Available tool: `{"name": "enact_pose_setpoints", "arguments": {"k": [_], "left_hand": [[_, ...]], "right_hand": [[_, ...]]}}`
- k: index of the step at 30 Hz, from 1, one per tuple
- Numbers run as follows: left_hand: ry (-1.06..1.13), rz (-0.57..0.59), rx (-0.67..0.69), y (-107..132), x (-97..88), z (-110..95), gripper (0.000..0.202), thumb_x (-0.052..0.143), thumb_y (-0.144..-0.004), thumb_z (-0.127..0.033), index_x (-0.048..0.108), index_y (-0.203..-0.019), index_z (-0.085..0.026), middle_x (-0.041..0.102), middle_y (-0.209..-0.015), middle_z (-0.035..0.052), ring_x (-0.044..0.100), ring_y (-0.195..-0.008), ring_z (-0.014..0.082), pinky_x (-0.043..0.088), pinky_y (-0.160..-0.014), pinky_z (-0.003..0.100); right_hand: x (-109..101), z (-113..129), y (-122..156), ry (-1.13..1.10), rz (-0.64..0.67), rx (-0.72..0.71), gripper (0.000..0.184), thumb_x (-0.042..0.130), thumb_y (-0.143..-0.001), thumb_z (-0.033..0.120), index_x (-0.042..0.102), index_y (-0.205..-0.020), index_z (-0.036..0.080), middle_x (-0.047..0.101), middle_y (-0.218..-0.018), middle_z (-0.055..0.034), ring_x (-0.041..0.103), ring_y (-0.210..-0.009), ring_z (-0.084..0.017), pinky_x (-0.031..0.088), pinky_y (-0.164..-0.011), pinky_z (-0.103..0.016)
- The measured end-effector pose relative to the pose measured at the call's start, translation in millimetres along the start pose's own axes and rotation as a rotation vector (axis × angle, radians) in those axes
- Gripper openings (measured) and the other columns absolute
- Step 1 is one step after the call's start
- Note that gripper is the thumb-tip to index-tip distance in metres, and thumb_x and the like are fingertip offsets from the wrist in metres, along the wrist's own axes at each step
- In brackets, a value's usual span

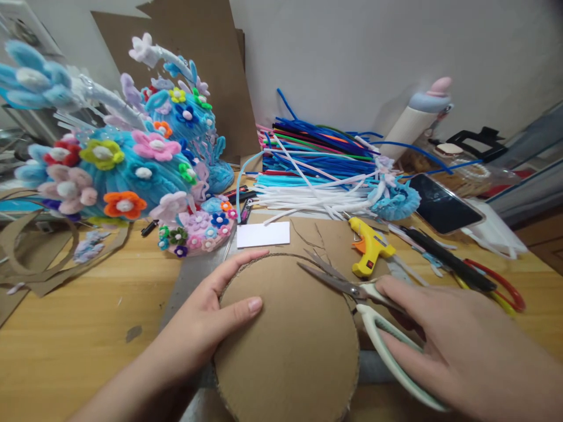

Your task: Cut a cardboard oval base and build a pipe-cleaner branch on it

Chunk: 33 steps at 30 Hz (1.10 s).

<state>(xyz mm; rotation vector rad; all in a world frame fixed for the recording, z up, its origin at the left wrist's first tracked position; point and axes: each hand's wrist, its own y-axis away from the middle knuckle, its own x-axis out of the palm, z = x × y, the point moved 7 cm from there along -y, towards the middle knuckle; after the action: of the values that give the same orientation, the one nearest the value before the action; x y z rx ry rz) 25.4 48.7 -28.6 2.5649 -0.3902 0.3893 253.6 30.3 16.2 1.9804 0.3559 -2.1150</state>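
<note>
A round brown cardboard disc lies in front of me on the wooden table. My left hand grips its left edge, thumb on top and fingers curled round the rim. My right hand holds pale green-handled scissors at the disc's upper right edge, with the blades slightly apart and pointing left over the cardboard.
A yellow glue gun and a white card lie beyond the disc. A heap of coloured pipe cleaners sits at the back. Fuzzy flower decorations stand at left. A phone, red-handled scissors and cardboard offcuts lie around.
</note>
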Motion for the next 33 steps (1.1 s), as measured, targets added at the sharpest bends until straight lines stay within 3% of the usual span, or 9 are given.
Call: {"name": "enact_pose_setpoints", "arguments": {"k": [2,6,11,20,28,33], "left_hand": [[-0.008,0.016,0.016,0,0.8,0,0.052,0.071,-0.074,-0.026,0.054,-0.123,-0.032,0.065,-0.109,0.0047,0.066,-0.088,0.0229,0.056,-0.069,0.027],[0.014,0.042,0.034,-1,1.5,-1,0.050,0.071,-0.075,-0.026,0.054,-0.121,-0.032,0.064,-0.110,0.0046,0.066,-0.087,0.0221,0.055,-0.069,0.027],[0.014,0.081,0.030,-1,2.2,-1,0.049,0.069,-0.076,-0.026,0.053,-0.122,-0.032,0.063,-0.115,0.0048,0.067,-0.087,0.0215,0.055,-0.072,0.028],[0.018,0.093,0.035,0,3.2,-1,0.047,0.068,-0.077,-0.021,0.054,-0.121,-0.031,0.068,-0.106,0.0048,0.068,-0.085,0.0218,0.055,-0.074,0.030],[0.023,0.130,0.041,1,5.9,-1,0.047,0.068,-0.077,-0.022,0.054,-0.121,-0.028,0.069,-0.101,0.0069,0.068,-0.087,0.0236,0.055,-0.075,0.031],[0.041,0.157,0.002,1,6.7,2,0.047,0.067,-0.078,-0.023,0.052,-0.122,-0.028,0.070,-0.098,0.0072,0.069,-0.078,0.0210,0.056,-0.069,0.029]], "right_hand": [[4,3,1,-0.005,0.066,-0.030,0.018,0.045,-0.079,0.038,0.056,-0.075,0.024,0.062,-0.058,-0.0020,0.061,-0.051,-0.023,0.042,-0.045,-0.030],[4,6,1,-0.024,0.072,-0.064,0.015,0.044,-0.081,0.034,0.054,-0.076,0.023,0.062,-0.059,-0.0024,0.061,-0.050,-0.023,0.041,-0.044,-0.030],[0,7,2,-0.024,0.019,-0.102,0.012,0.046,-0.080,0.031,0.054,-0.079,0.022,0.062,-0.057,0.0002,0.061,-0.046,-0.021,0.040,-0.041,-0.028],[-5,5,5,-0.068,-0.070,-0.223,0.017,0.051,-0.080,0.035,0.050,-0.067,0.024,0.058,-0.051,0.0023,0.058,-0.041,-0.018,0.040,-0.036,-0.027],[-3,1,8,-0.079,-0.020,-0.266,0.018,0.051,-0.082,0.035,0.052,-0.068,0.024,0.056,-0.052,0.0023,0.058,-0.043,-0.017,0.041,-0.037,-0.025],[4,-4,9,-0.085,0.041,-0.247,0.020,0.049,-0.084,0.037,0.054,-0.069,0.024,0.058,-0.053,0.0010,0.058,-0.045,-0.018,0.041,-0.038,-0.024]]}}
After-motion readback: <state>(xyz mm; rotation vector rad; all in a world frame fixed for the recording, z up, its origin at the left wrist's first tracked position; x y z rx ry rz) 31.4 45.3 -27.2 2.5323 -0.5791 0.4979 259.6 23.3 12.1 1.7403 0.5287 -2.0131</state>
